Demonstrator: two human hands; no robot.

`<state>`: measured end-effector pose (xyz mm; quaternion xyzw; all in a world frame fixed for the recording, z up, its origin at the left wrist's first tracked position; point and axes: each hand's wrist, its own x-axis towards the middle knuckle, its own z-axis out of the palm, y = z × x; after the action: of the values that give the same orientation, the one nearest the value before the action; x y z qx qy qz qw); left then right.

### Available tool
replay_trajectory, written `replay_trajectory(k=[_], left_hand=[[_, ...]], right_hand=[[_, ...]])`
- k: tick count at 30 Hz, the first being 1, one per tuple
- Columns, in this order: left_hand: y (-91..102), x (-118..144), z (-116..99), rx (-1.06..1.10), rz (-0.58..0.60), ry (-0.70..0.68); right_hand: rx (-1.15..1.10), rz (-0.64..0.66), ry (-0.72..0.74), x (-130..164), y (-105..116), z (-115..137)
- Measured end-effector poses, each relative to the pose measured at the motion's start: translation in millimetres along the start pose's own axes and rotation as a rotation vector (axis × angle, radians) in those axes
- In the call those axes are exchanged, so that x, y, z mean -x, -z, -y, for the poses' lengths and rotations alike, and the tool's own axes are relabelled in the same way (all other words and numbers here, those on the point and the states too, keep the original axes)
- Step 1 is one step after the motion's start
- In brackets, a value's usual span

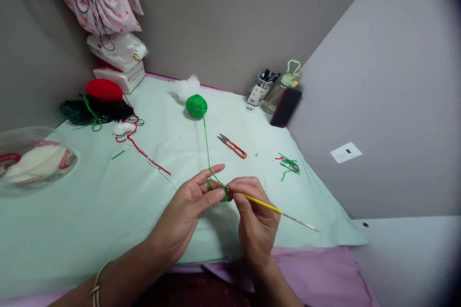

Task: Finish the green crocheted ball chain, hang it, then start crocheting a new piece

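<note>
My left hand [194, 201] pinches a small green crochet piece [225, 196], with the green strand [206, 148] looped over its index finger. That strand runs back across the cloth to a green yarn ball [196, 105]. My right hand [254, 211] grips a yellow-handled crochet hook [277, 211], its tip at the green piece and its metal end pointing right. Both hands meet above the near middle of the pale green cloth [108, 211].
Orange thread snips [232, 146] lie beyond the hands. Yarn scraps [289, 165] sit at right. Red and dark yarn [103, 100] and a red strand [144, 153] lie at left, a clear bowl [32, 160] at far left. A jar, bottle and phone [285, 107] stand by the wall.
</note>
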<state>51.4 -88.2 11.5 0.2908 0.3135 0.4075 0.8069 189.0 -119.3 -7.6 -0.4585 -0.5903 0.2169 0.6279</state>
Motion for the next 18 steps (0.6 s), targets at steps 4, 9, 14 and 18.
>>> replay_trajectory(k=[4, 9, 14, 18], left_hand=[[1.1, 0, 2, -0.052, -0.054, -0.082], [4.8, -2, 4, 0.051, 0.025, 0.054], [12.4, -3, -5, 0.137, 0.084, 0.146], [14.7, -2, -9, 0.089, 0.079, 0.128]], right_hand=[[0.157, -0.015, 0.084, 4, 1, -2], [0.291, -0.009, 0.260, 10, -1, 0], [-0.015, -0.041, -0.009, 0, 9, 4], [-0.253, -0.066, -0.187, -6, 15, 4]])
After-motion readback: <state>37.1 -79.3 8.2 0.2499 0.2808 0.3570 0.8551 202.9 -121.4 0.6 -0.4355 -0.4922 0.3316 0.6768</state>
